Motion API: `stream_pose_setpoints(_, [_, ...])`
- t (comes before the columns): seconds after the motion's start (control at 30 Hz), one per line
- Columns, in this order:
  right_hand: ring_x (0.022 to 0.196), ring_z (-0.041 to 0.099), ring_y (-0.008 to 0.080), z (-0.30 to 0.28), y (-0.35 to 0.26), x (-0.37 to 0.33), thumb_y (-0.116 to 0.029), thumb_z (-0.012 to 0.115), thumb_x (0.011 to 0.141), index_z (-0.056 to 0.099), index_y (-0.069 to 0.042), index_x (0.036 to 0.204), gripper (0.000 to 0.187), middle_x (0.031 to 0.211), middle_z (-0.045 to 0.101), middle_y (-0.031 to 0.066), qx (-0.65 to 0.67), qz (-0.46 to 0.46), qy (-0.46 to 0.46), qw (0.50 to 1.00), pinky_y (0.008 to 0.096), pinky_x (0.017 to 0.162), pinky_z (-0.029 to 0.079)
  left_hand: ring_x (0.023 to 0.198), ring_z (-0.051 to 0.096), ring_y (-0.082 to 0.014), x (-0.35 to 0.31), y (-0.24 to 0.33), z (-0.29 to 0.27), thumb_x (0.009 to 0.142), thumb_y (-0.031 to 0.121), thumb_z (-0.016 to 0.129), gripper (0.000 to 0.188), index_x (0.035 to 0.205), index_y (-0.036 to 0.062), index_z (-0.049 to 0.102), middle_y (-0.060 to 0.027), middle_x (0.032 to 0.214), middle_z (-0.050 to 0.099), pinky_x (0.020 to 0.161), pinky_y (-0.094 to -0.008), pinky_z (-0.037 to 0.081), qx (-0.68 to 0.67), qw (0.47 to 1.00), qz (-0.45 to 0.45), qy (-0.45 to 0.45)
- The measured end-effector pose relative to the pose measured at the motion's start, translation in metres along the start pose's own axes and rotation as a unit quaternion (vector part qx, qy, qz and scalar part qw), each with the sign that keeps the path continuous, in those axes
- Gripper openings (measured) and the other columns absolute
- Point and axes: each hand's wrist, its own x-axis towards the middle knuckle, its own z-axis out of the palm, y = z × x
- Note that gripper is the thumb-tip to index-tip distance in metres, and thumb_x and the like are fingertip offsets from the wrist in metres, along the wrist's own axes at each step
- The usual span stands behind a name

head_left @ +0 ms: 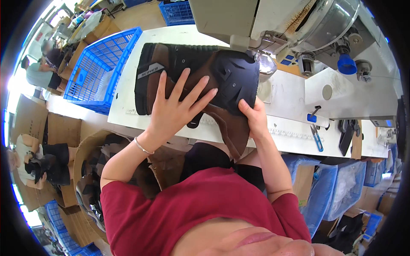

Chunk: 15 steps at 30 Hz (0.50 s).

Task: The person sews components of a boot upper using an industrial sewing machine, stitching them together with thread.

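A brown and black boot upper (232,70) lies across the white sewing table (128,96), its right edge right by the needle area of a large industrial sewing machine (222,17). My left hand (175,100) rests flat on the upper with its fingers spread. At the near right edge, my right hand (256,117) pinches the upper, thumb on top and the other fingers hidden beneath. A brown flap of the upper hangs over the table's near edge toward my lap. Whether the needle is in the material cannot be made out.
Thread snips with blue handles (317,140) and a dark flat object (346,136) lie on the table to the right. A blue crate (92,53) stands left of the table. Beside my left arm is a cardboard bin (81,160) of dark pieces. Other people sit at the far left.
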Motion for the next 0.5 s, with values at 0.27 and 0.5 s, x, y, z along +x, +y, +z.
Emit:
stream_pose_setpoints(0.27, [0.093, 0.057, 0.0112, 0.003, 0.002, 0.0, -0.019, 0.063, 0.09, 0.058, -0.002, 0.111, 0.028, 0.104, 0.063, 0.0038, -0.01, -0.027, 0.04, 0.999, 0.0269, 0.083, 0.047, 0.128, 0.04, -0.0334, 0.009, -0.004, -0.006, 0.079, 0.028, 0.058, 0.054, 0.132, 0.0296, 0.048, 0.0009, 0.141, 0.041, 0.102, -0.0629, 0.032, 0.004, 1.0, 0.023, 0.003])
stream_pose_setpoints(0.5, [0.093, 0.057, 0.0109, 0.004, 0.001, -0.001, -0.019, 0.063, 0.09, 0.058, -0.001, 0.111, 0.029, 0.105, 0.063, 0.0042, 0.022, -0.023, 0.027, 0.999, 0.0269, 0.084, 0.047, 0.127, 0.043, -0.0309, 0.011, -0.002, -0.009, 0.079, 0.026, 0.058, 0.051, 0.129, 0.031, 0.051, 0.0031, 0.139, 0.044, 0.102, -0.0615, 0.033, -0.005, 1.0, 0.009, 0.001])
